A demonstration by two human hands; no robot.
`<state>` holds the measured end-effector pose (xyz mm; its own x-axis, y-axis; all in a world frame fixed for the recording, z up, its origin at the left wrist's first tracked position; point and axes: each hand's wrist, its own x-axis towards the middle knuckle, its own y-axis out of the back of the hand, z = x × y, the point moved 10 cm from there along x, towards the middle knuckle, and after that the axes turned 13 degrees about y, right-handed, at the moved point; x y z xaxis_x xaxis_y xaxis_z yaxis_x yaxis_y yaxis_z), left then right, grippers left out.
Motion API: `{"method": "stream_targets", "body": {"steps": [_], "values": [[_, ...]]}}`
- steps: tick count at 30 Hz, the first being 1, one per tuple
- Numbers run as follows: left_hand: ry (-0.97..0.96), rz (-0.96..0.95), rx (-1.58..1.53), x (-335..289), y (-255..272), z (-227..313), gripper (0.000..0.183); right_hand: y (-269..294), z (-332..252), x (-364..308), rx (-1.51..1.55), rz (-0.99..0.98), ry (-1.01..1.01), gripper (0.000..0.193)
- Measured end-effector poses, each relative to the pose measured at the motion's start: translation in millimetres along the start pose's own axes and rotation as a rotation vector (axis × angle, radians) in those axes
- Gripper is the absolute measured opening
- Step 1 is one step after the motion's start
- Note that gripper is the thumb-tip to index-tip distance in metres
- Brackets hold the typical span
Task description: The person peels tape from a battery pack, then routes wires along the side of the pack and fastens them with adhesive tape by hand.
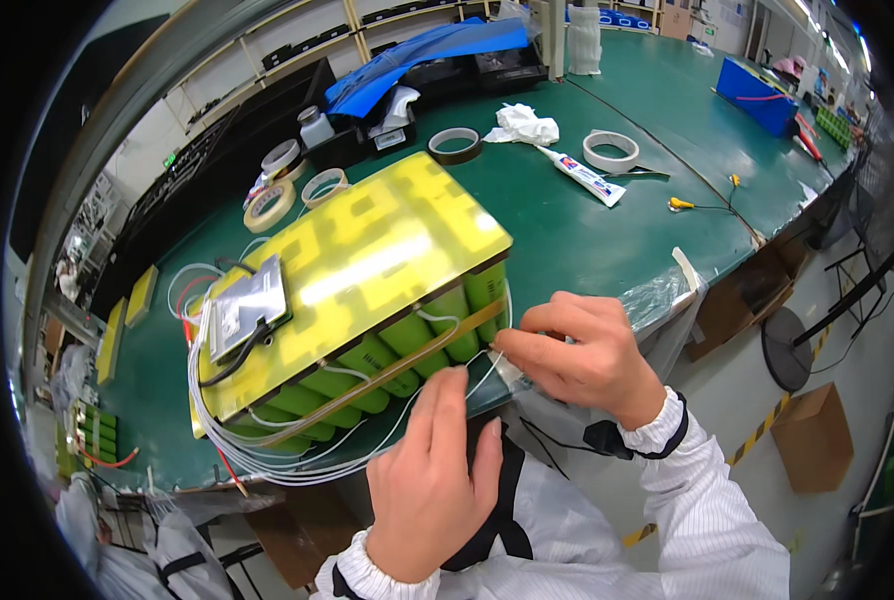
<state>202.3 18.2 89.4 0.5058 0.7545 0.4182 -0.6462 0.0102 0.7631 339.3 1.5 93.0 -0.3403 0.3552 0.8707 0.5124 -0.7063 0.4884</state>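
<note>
A battery pack of green cylindrical cells point(395, 358) stands on the bench, topped by a yellow board point(377, 235). On the board lies a flat silver module point(248, 306) with a black lead. Thin white wires point(297, 478) loop from the module along the pack's near side, where a tan strip point(357, 402) crosses the cells. At the near right corner my right hand point(589, 350) pinches one white wire between thumb and fingers. My left hand point(432, 470) lies beside the cells by the wires, fingers stretched out and thumb apart.
Tape rolls point(612, 151), a white glue tube point(584, 180), crumpled tissue point(523, 124) and a yellow-tipped cable point(681, 204) lie on the green bench. Black bins under blue film point(427, 60) stand behind. A blue box point(755, 97) sits far right; a cardboard box point(813, 440) is on the floor.
</note>
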Motion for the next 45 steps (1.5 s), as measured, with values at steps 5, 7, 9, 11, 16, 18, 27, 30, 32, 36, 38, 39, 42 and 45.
{"method": "stream_targets", "body": {"steps": [5,7,9,11,16,18,27,30,32,36,38,39,42,45], "values": [[0.020,0.005,0.187,10.4,-3.9,0.4,0.033,9.8,7.7,-6.7,0.082,0.107,-0.001,0.024],[0.219,-0.074,0.166,4.3,7.6,-0.2,0.014,18.7,12.1,-4.9,0.076,0.143,0.003,0.023],[-0.002,0.036,0.272,10.0,24.9,30.7,0.013,14.4,19.1,-1.2,0.085,0.022,0.048,0.022],[-0.022,0.048,0.332,11.2,34.5,35.7,0.013,17.7,29.2,1.9,0.104,0.002,0.071,0.016],[-0.098,0.051,0.323,8.6,43.0,37.6,0.017,19.8,83.6,2.6,0.392,0.076,-0.287,0.008],[-0.086,0.045,0.332,11.0,38.0,36.3,0.017,5.8,105.3,6.6,0.539,-0.086,-0.445,0.012],[-0.088,0.041,0.327,29.2,17.9,43.2,0.016,-26.7,132.3,0.0,0.650,-0.399,-0.630,0.023],[-0.096,0.062,0.345,31.8,19.6,41.6,0.015,-49.3,118.9,-5.4,1.050,-0.492,-0.724,0.023],[-0.077,0.067,0.354,32.7,19.5,40.6,0.015,-49.5,122.1,-6.9,1.067,-0.440,-0.745,0.021],[-0.026,0.124,0.352,28.8,28.9,38.4,0.014,-44.4,127.5,-15.7,1.032,-0.337,-0.825,0.019],[-0.010,0.135,0.349,30.8,27.7,33.7,0.014,-36.7,133.8,-16.5,0.926,-0.215,-0.761,0.017],[-0.001,0.150,0.346,32.1,28.2,31.1,0.014,-36.0,130.3,-17.8,0.931,-0.223,-0.763,0.017],[0.005,0.144,0.369,28.4,32.0,27.5,0.014,-20.6,116.0,-10.5,0.878,-0.201,-0.724,0.019],[-0.008,0.151,0.366,25.4,35.2,29.2,0.013,-15.4,81.7,-1.6,0.627,-0.368,-0.227,0.016]]}}
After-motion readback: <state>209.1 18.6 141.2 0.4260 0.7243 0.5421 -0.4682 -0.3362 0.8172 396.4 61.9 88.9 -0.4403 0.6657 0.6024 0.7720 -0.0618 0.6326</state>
